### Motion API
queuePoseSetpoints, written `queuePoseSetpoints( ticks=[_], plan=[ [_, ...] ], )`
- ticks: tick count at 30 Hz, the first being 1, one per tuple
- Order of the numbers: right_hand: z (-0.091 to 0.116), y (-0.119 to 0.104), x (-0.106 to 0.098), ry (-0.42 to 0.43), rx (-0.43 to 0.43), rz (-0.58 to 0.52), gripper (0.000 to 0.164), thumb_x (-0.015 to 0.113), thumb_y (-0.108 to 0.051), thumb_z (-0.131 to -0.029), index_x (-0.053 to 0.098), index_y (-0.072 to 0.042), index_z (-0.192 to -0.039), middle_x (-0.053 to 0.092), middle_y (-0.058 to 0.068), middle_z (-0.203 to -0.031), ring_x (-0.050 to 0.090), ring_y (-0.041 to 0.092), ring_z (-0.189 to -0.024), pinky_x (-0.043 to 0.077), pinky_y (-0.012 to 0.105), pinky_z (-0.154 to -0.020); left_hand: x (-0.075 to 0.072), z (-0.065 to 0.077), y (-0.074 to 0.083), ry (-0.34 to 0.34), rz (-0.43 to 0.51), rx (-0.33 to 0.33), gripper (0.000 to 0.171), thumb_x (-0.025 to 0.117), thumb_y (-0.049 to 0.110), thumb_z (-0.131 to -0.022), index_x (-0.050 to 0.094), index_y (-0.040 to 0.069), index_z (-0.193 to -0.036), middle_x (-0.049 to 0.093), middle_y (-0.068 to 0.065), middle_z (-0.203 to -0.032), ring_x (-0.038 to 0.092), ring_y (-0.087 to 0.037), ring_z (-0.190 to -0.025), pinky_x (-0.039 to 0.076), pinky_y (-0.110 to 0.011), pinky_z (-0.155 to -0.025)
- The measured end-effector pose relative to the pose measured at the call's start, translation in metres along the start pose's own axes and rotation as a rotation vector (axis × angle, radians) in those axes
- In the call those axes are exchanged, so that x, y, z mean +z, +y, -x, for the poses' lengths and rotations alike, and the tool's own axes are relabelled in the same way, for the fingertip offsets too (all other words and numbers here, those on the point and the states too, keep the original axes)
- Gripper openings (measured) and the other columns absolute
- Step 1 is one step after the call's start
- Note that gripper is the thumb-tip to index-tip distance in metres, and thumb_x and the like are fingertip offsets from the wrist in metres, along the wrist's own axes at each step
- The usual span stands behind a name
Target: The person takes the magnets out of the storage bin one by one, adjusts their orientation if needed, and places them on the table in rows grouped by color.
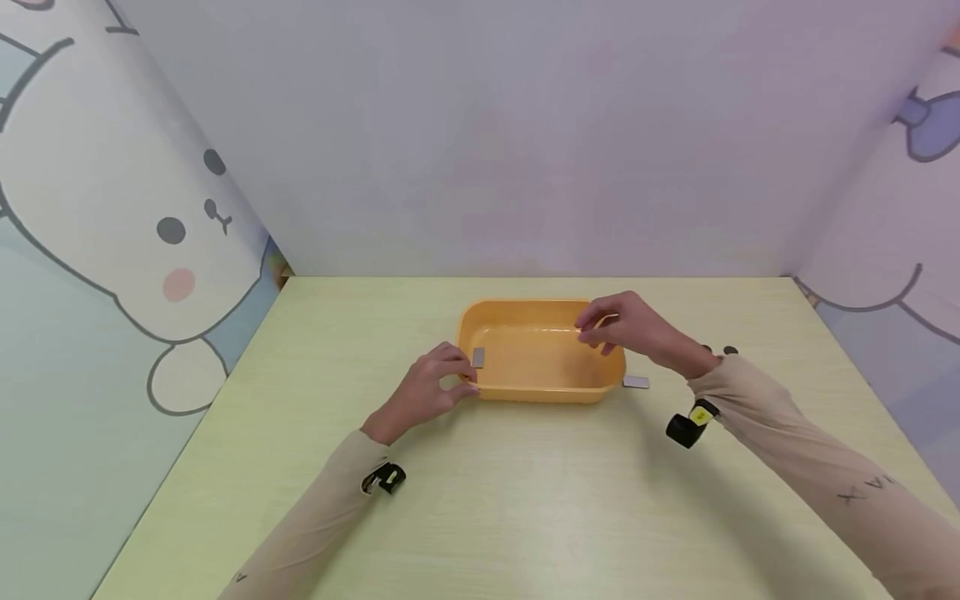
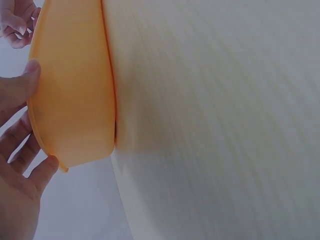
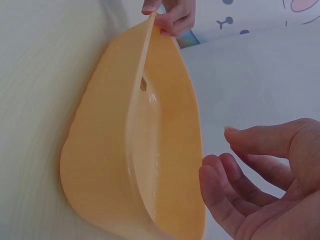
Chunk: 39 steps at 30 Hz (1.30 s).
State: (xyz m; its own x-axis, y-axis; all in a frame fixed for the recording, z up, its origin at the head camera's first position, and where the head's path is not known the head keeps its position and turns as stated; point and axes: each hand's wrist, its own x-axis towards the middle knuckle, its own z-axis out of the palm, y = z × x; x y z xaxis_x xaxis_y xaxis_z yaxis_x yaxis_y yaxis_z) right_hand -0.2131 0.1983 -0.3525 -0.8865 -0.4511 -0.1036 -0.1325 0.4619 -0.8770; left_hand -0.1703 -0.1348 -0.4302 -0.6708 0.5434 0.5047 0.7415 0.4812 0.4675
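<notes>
An orange plastic tub with rounded corners sits on the table. My left hand grips its rim at the near left corner, thumb and fingers on either side of the edge. Close to those fingertips, a small flat grey rectangular piece shows inside the tub's left end. Over the tub's right end hovers my right hand, its fingers loosely bent with nothing between them. The right wrist view shows a gap between its thumb and fingers. A similar grey piece lies just outside the tub's right side.
The pale wooden table runs back to a plain light wall. Side panels with cartoon animals flank it. Small dark round things show beyond my right wrist.
</notes>
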Motion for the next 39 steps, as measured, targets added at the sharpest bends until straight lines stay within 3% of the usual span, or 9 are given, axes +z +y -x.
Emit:
queuePoseSetpoints(
  ticks=[20,28,39],
  plan=[
    [-0.028,-0.010,0.029,-0.068,-0.061,-0.038,0.022,0.069,-0.007,-0.086,0.064,0.007,-0.102,0.062,0.016,-0.094,0.060,0.038,-0.080,0.054,0.036,-0.064,-0.001,-0.002,0.001,-0.023,-0.005,-0.027,0.012,0.081,0.017,-0.075,0.070,0.014,-0.080,0.062,0.004,-0.089,0.053,-0.012,-0.088,0.046,-0.031,-0.074],
    [-0.039,-0.010,0.044,-0.068,-0.024,-0.032,0.022,0.071,-0.008,-0.084,0.066,0.003,-0.102,0.063,0.014,-0.094,0.062,0.031,-0.080,0.054,0.037,-0.065,-0.002,-0.002,0.002,-0.027,-0.005,-0.035,0.012,0.081,0.015,-0.075,0.070,0.014,-0.080,0.062,0.005,-0.089,0.053,-0.011,-0.088,0.047,-0.031,-0.075],
    [-0.049,-0.011,0.055,-0.097,-0.026,-0.083,0.023,0.069,-0.007,-0.086,0.064,0.006,-0.104,0.062,0.018,-0.097,0.061,0.036,-0.087,0.053,0.043,-0.071,-0.001,-0.002,0.002,-0.034,0.001,-0.054,0.012,0.081,0.016,-0.075,0.071,0.013,-0.080,0.063,0.005,-0.089,0.053,-0.011,-0.089,0.047,-0.029,-0.077]
  ],
)
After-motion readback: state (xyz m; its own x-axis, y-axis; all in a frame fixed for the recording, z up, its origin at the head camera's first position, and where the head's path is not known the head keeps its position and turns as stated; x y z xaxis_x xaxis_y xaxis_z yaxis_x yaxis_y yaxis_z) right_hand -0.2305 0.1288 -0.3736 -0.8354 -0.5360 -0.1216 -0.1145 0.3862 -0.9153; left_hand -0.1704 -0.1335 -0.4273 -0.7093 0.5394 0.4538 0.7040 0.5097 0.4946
